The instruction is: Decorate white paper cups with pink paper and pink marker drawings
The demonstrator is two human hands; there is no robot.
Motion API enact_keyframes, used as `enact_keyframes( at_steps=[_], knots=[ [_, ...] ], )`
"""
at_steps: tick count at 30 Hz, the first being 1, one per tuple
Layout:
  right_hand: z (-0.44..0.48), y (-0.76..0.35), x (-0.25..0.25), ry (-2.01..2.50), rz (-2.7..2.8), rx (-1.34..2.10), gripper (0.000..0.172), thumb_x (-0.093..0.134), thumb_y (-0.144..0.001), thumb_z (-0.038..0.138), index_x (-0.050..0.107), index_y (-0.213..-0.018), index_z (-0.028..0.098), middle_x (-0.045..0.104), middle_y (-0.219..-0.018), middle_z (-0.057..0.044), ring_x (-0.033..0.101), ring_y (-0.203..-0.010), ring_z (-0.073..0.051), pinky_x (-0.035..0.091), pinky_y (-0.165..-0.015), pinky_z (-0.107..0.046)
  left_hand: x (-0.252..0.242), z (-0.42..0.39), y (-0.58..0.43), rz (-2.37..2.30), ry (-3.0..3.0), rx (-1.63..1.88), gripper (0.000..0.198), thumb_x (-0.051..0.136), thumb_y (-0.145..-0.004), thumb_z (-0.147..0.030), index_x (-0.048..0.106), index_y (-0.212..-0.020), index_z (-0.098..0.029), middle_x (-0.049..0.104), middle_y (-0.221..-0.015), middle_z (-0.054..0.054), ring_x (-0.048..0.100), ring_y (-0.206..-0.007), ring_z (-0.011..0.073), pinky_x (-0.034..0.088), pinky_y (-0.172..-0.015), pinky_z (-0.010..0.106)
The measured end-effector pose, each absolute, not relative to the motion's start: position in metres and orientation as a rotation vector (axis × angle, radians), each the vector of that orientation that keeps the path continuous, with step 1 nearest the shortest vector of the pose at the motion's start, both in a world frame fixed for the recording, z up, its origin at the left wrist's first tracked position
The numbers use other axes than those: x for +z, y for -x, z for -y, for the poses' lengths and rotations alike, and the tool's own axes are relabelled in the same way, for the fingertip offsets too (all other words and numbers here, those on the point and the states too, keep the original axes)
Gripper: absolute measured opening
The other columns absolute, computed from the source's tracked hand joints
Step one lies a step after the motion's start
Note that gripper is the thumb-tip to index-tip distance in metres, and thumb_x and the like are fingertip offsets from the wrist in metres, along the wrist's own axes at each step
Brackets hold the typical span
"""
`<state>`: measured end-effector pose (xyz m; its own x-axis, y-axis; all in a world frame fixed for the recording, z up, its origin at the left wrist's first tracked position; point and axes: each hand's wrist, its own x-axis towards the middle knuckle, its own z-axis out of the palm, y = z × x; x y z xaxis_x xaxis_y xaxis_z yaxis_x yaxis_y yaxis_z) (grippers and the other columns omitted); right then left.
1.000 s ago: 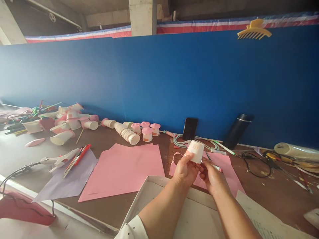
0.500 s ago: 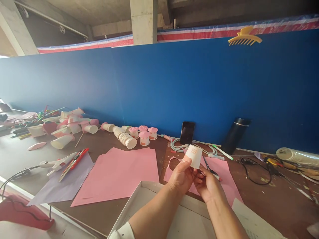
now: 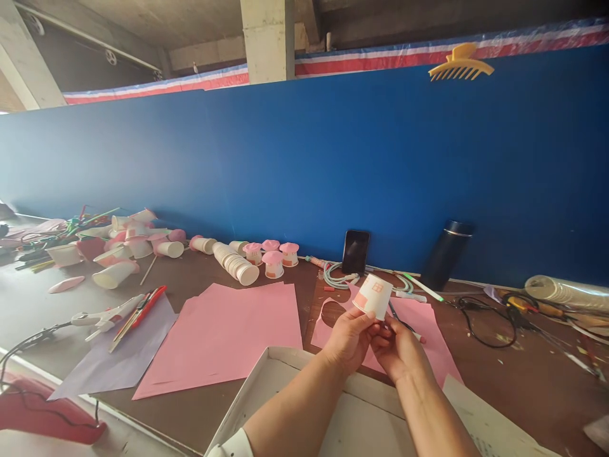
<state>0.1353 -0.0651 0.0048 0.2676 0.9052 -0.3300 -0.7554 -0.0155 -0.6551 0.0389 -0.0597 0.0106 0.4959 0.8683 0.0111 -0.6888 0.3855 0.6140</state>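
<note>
A small white paper cup (image 3: 375, 293), bottom up and slightly tilted, carries an orange window drawing and an orange patch. My left hand (image 3: 349, 336) grips its lower rim, thumb on the near side. My right hand (image 3: 397, 346) holds the same rim from the right, its fingers partly hidden behind and below. Beneath the hands lie cut pink paper (image 3: 435, 333) and dark-handled scissors (image 3: 402, 320), partly covered. Four similar cups with pink tops, one being the front cup (image 3: 273, 264), stand left of the phone.
Pink sheets (image 3: 233, 330), a red cutter (image 3: 147, 304) and a glue gun (image 3: 107, 317) lie left. A white box lid (image 3: 269, 381) sits under my forearms. Behind are stacked cups (image 3: 235, 263), a phone (image 3: 356, 252) and a black bottle (image 3: 447, 257); cables (image 3: 490, 330) lie right.
The cup has turned and tilted in my hands, so the orange patch shows more and the window faces further right. The whole view has shifted slightly.
</note>
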Motion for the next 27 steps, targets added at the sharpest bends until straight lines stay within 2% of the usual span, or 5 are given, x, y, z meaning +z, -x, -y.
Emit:
enact_keyframes(
  at_steps=[6, 12, 16, 23, 27],
  knots=[
    [0.065, -0.134, 0.006, 1.001, 0.273, 1.171, 0.025, 0.072, -0.058, 0.018, 0.058, -0.08, 0.017, 0.054, -0.059, 0.005, 0.039, -0.043, -0.002, 0.029, -0.033, -0.012, 0.009, 0.058, -0.04, -0.409, -0.546, 1.105, 0.024, 0.078, -0.067, -0.027, 0.065, -0.074, -0.008, 0.06, -0.067, 0.004, 0.058, -0.062, 0.0087, 0.049, -0.064, 0.019],
    [0.072, -0.146, 0.006, 1.521, 0.634, 0.524, 0.055, 0.059, -0.076, 0.049, 0.059, -0.124, 0.022, 0.07, -0.088, -0.005, 0.054, -0.055, -0.011, 0.042, -0.047, -0.024, 0.009, 0.053, -0.037, -0.441, -0.341, 1.228, 0.015, 0.075, -0.071, -0.017, 0.065, -0.077, -0.008, 0.06, -0.068, 0.004, 0.059, -0.067, 0.0078, 0.052, -0.071, 0.018],
    [0.082, -0.14, 0.017, 1.626, 0.922, 0.263, 0.046, 0.048, -0.084, 0.053, 0.067, -0.113, 0.023, 0.068, -0.11, -0.008, 0.062, -0.071, -0.017, 0.046, -0.062, -0.029, 0.011, 0.052, -0.036, -0.461, -0.305, 1.253, 0.007, 0.069, -0.074, -0.012, 0.064, -0.074, -0.007, 0.058, -0.067, 0.004, 0.06, -0.066, 0.0084, 0.053, -0.072, 0.019],
    [0.09, -0.123, 0.021, 1.411, 1.164, 0.153, 0.032, 0.057, -0.081, 0.047, 0.067, -0.09, 0.017, 0.069, -0.078, -0.007, 0.063, -0.064, -0.016, 0.049, -0.059, -0.026, 0.011, 0.052, -0.035, -0.391, -0.367, 1.265, 0.011, 0.072, -0.071, -0.016, 0.064, -0.074, -0.008, 0.06, -0.069, 0.004, 0.06, -0.069, 0.009, 0.052, -0.076, 0.02],
    [0.088, -0.125, 0.017, 1.379, 1.19, 0.109, 0.027, 0.06, -0.08, 0.044, 0.065, -0.089, 0.018, 0.07, -0.083, -0.007, 0.065, -0.069, -0.017, 0.052, -0.063, -0.028, 0.011, 0.052, -0.036, -0.433, -0.388, 1.234, 0.014, 0.074, -0.068, -0.017, 0.064, -0.072, -0.008, 0.061, -0.067, 0.005, 0.059, -0.066, 0.0089, 0.05, -0.07, 0.02]
  ],
)
